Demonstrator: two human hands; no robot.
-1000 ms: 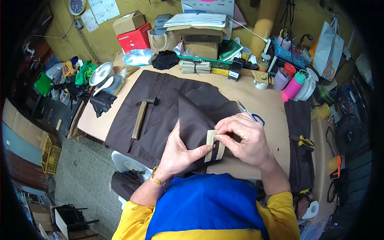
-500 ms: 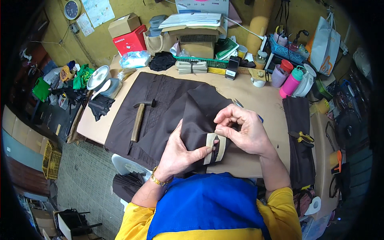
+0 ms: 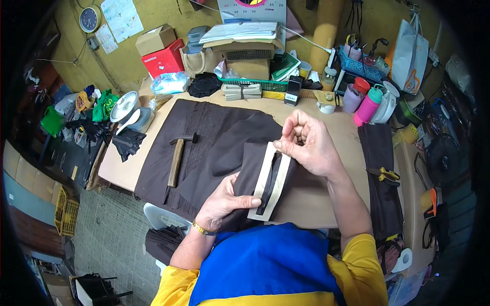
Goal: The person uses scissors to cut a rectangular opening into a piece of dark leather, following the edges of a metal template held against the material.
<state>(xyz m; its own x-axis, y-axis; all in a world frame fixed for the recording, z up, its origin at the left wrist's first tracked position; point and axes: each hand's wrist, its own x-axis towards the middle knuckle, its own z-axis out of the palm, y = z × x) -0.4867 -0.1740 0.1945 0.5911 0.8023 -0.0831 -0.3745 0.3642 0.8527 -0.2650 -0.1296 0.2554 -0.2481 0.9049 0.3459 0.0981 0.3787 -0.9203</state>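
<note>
A cream rectangular strip [image 3: 281, 178] frames a long dark slot on a piece of dark brown fabric [image 3: 249, 166]. With thumb on top and the other fingers behind the cloth, my left hand [image 3: 223, 203] grips the frame's lower left side. My right hand [image 3: 312, 148] pinches its top end between thumb and bent fingers. Held between the two hands, the piece is tilted and stretched lengthwise above the table's near edge. More dark brown fabric [image 3: 212, 137] spreads beneath and to the left. On it lies a hammer [image 3: 176, 164] with a wooden handle.
Yellow-handled pliers [image 3: 384, 175] rest on a folded dark cloth strip [image 3: 376, 204] at the right. Along the back stand a green basket [image 3: 258, 83], a pink bottle [image 3: 368, 107] and a white-lidded pot [image 3: 124, 106]. A plastic stool [image 3: 158, 217] is below the table's left part.
My right hand has moved up and slightly away, pulling the top of the cream-framed piece. The bent frame is now straightened out, and its full slot shows. My left hand has shifted slightly lower.
</note>
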